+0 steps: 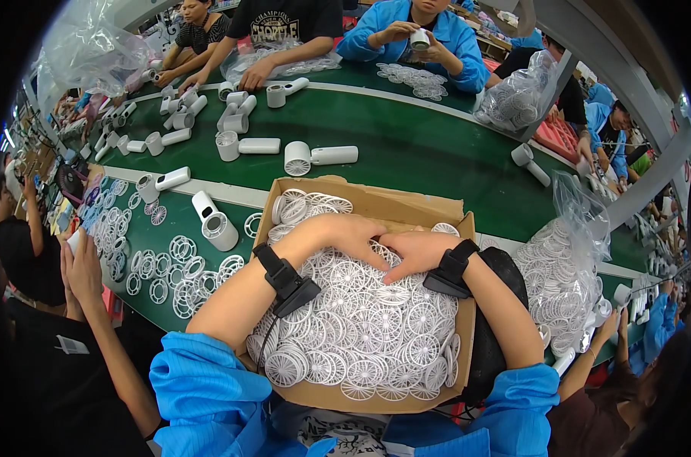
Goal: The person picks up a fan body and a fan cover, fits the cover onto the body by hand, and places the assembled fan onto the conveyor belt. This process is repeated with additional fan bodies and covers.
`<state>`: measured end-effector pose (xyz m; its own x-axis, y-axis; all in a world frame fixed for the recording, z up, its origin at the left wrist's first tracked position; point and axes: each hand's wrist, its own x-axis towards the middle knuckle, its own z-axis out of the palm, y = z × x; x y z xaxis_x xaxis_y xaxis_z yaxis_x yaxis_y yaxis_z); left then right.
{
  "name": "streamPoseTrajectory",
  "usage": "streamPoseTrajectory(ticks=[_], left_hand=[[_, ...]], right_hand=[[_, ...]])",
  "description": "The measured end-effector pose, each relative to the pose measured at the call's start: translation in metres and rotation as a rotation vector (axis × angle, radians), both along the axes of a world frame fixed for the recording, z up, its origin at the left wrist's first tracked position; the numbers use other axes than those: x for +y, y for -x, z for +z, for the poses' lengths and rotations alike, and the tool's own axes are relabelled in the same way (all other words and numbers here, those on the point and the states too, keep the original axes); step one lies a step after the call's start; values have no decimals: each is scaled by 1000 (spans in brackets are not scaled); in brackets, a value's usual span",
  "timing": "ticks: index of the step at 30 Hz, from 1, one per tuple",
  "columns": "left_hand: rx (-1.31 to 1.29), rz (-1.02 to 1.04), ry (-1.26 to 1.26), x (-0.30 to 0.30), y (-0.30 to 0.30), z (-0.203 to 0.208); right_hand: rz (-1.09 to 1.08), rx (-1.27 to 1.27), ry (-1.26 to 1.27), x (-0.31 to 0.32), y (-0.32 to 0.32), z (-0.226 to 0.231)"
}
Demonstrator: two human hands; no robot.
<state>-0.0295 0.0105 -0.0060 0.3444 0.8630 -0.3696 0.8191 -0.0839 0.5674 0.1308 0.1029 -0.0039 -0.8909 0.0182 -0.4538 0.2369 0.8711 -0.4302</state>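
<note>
In the head view, the left hand (358,237) and right hand (420,252) meet over the upper middle of a cardboard box (406,200), fingers bent down at the white discs (364,327) that fill it. Whether either grip is closed on a disc, I cannot tell. Left of the box, white rings (183,293) and a fan (220,231) lie on the green table (159,323); right, a clear bag (582,199) holds more discs.
</note>
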Motion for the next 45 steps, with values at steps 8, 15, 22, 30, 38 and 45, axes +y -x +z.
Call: streamPoseTrajectory(ticks=[8,15,22,30,38,45], left_hand=[[-61,81,5,2,5,-8],[-202,233,-135,3,8,-5],[-289,337,-309,3,4,1],[-310,438,-401,9,1,-3],[-263,435,-771,10,-5,-14],[-402,482,-673,12,-7,-14]], right_hand=[[-63,103,107,0,-1,0],[-241,323,216,1,3,-1],[-373,590,356,5,3,-7],[-463,671,486,12,3,-6],[-620,575,802,14,2,-8],[-598,672,792,9,5,-8]])
